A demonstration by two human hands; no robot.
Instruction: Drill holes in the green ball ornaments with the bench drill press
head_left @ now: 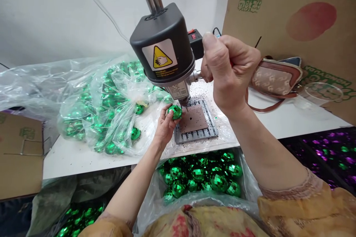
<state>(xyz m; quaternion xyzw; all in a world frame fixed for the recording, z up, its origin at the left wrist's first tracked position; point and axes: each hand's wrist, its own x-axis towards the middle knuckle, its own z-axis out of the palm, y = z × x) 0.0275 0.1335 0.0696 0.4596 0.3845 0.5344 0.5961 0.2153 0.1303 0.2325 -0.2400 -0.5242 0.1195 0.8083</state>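
Observation:
My left hand (pixel 164 125) holds a shiny green faceted ball (pixel 175 112) between thumb and fingers, just left of the drill bit. My right hand (pixel 229 68) is closed around the feed lever (pixel 196 76) on the side of the small bench drill press (pixel 164 44). Below the chuck (pixel 184 101) lies a brown board (pixel 198 123) with a small dark hole, on the slotted grey metal base (pixel 197 139). Dark shavings are scattered over the board and base.
A clear plastic bag (pixel 111 100) of green balls spreads across the left of the white table (pixel 91 168). Several more balls fill a lined container (pixel 198 176) under the front edge. At right are a handbag (pixel 275 77), a clear plastic cup (pixel 322 94) and a large cardboard box (pixel 278 18).

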